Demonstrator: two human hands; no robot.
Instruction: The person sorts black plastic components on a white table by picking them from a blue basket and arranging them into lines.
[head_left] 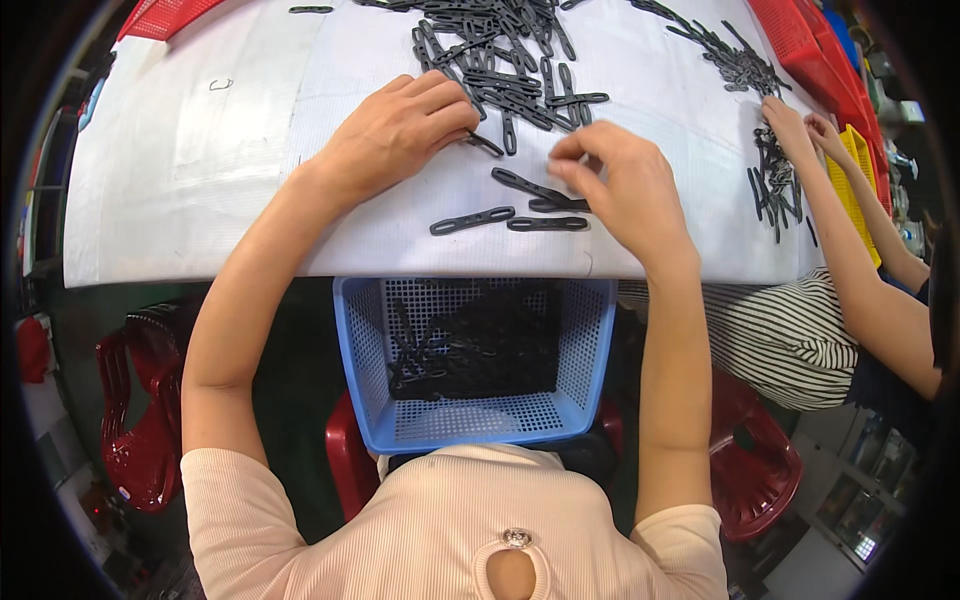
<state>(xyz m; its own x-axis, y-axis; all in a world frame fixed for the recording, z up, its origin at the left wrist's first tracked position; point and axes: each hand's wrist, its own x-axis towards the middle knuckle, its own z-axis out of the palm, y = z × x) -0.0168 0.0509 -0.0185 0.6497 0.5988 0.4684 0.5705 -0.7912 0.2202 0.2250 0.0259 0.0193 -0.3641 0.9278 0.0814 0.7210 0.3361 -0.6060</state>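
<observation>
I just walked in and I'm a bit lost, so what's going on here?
A person is handling slotted black strips at a white table. The left hand is at the near edge of their pile, its fingers at one strip; the right hand is beside a few loose strips, and whether its grip holds anything is unclear. More black pieces lie in a blue basket in front of the person. To the right, a co-worker's hand is at another black pile.

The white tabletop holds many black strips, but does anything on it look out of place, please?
A thin curled strand lies alone at the left of the tabletop, odd because it is unlike the black strips; I cannot tell its material.
</observation>
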